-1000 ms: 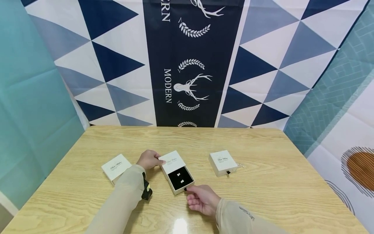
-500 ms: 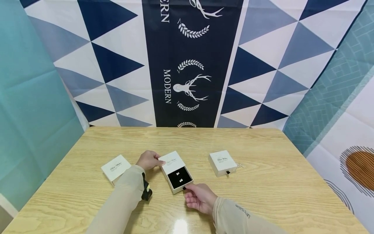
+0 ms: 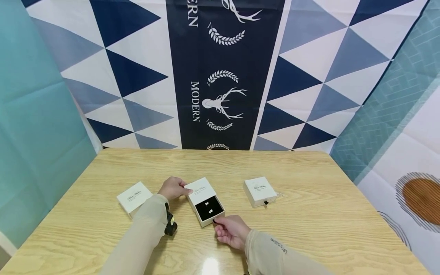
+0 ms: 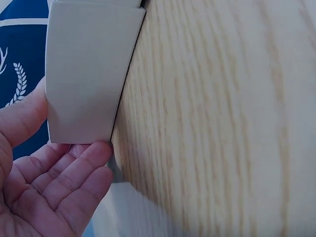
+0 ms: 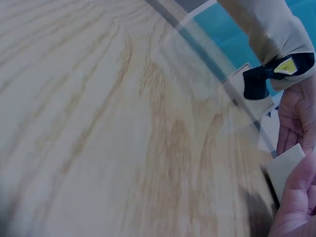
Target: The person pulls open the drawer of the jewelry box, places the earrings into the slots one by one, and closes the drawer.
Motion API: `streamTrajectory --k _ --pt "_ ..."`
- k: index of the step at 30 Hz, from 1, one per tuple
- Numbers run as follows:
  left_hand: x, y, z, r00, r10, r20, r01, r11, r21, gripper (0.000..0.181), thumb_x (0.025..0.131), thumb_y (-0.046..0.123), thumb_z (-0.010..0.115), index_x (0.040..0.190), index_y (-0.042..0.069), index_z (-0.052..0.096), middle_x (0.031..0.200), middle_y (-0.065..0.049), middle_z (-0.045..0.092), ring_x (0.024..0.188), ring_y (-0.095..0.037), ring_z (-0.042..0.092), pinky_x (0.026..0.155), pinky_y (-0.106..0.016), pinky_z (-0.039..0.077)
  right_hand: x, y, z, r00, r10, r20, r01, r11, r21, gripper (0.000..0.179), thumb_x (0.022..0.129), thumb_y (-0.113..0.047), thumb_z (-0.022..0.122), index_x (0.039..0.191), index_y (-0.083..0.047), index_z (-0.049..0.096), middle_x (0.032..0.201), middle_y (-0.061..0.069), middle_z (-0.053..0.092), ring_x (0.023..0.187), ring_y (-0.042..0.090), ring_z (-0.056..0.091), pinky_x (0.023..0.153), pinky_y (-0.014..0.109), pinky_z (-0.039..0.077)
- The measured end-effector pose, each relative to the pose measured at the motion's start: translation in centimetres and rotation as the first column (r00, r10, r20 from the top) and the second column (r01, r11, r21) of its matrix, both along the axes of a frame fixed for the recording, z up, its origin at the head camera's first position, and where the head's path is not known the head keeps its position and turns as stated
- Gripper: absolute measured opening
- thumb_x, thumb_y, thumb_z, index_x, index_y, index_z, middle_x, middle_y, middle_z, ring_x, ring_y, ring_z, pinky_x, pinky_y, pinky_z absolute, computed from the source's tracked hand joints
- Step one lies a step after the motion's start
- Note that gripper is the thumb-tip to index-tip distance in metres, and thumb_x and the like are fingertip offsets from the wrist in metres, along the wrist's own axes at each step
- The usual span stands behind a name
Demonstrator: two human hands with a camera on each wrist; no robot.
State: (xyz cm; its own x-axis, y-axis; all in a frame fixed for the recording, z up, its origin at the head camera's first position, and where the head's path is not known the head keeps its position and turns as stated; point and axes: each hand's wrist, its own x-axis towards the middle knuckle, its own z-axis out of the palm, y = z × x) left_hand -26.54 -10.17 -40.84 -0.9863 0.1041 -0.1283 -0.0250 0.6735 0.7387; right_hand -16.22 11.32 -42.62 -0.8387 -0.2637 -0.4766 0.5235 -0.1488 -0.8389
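A white jewelry box [image 3: 200, 191] with printed lettering lies angled in the middle of the table. Its drawer [image 3: 213, 218] is partly out at the near end, showing a black pad [image 3: 203, 212] with two small shiny pieces, seemingly earrings [image 3: 211, 211]. My left hand [image 3: 173, 188] grips the box's outer sleeve at its far left side, thumb on top. In the left wrist view, the fingers [image 4: 84, 173] bend under the end of the pale box [image 4: 89, 74]. My right hand [image 3: 232, 230] pinches the black pull tab [image 3: 214, 220] at the drawer's front, its other fingers curled.
A similar white box [image 3: 134, 196] lies to the left, beside my left forearm. Another white box [image 3: 259, 190] with a black tab stands to the right, a small clear or silvery piece [image 3: 280, 194] by it. The wooden table [image 3: 309, 229] ends at a patterned curtain [image 3: 220, 76].
The drawer has slid slightly farther into the sleeve, and my right hand has moved a little with it. My left hand stays on the sleeve. The whole view has shifted slightly.
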Motion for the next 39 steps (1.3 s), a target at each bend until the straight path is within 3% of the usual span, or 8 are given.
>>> streamTrajectory --k 13,17,25,39 --pt "0.2 -0.1 0.2 1.0 -0.013 0.016 0.013 1.0 0.014 0.024 0.08 0.014 0.078 0.093 -0.004 0.07 0.098 -0.012 0.067 0.075 -0.019 0.052 0.063 -0.029 0.042 -0.8 -0.6 -0.2 0.999 0.022 -0.031 -0.016 0.983 0.184 0.017 0.093 -0.002 0.05 0.076 -0.004 0.053 0.052 -0.007 0.05 0.041 -0.003 0.044 0.044 0.011 0.043" --pt "0.2 -0.1 0.3 0.999 -0.024 0.022 0.024 1.0 0.011 0.025 0.08 0.015 0.077 0.094 -0.004 0.07 0.099 -0.012 0.067 0.077 -0.019 0.053 0.064 -0.028 0.043 -0.9 -0.7 -0.3 0.999 0.015 -0.038 -0.008 0.982 0.189 0.017 0.092 0.0 0.049 0.076 -0.003 0.052 0.051 -0.006 0.05 0.041 -0.003 0.045 0.044 0.012 0.043" --pt "-0.2 -0.1 0.5 0.999 -0.035 0.039 0.035 0.999 -0.021 0.022 0.081 0.017 0.077 0.091 -0.002 0.071 0.081 -0.004 0.065 0.07 -0.016 0.049 0.06 -0.026 0.039 -1.3 -0.8 -0.1 0.999 0.001 -0.032 0.005 0.982 0.189 0.02 0.091 0.002 0.05 0.071 -0.004 0.052 0.051 -0.005 0.05 0.041 -0.002 0.046 0.046 0.013 0.044" --pt "-0.3 -0.1 0.5 0.998 -0.039 0.042 0.04 0.999 -0.017 0.025 0.081 0.015 0.077 0.095 -0.004 0.071 0.089 -0.009 0.068 0.077 -0.019 0.054 0.068 -0.03 0.045 -1.7 -1.0 0.1 1.0 -0.007 -0.028 0.012 0.981 0.196 0.018 0.089 0.003 0.05 0.073 -0.004 0.051 0.051 -0.005 0.049 0.041 -0.001 0.046 0.045 0.013 0.044"
